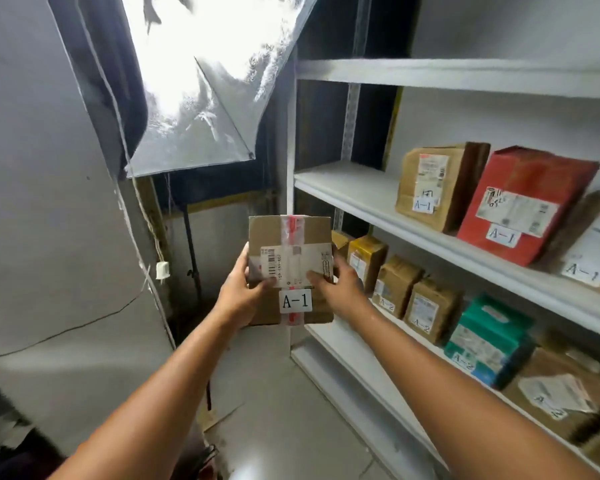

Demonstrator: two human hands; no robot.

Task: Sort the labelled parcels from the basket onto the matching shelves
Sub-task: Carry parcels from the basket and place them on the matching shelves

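Head view: one parcel in hand, held up in front of the rack.

- Thing: small brown cardboard parcel [290, 244] sealed with red-and-clear tape, with a barcode slip and a white "A-1" sticker [295, 301] on the face towards the camera. It is in the air, left of the rack's upright, touching no shelf.
- Grip: left hand [245, 289] grasps the parcel's left edge, thumb on the front face. Right hand [340, 284] grasps the right edge the same way. Both are closed on the box.
- Rack: the white metal middle shelf [347, 188] carries a brown carton [437, 185], a red carton [523, 206] and a brown carton at the frame edge [593, 244], all marked A-1. The left part of this shelf is bare.
- The lower shelf [340, 351] holds parcels marked A-2.
- Basket is not in view.

Step, as judged: label read and matched, placement not yet done.

Next move calls for carrying the parcel right and slightly up over the shelf lip. It should then go down on the bare left stretch, beside the brown carton, with the sticker facing out. It must not drop to the A-2 row below.
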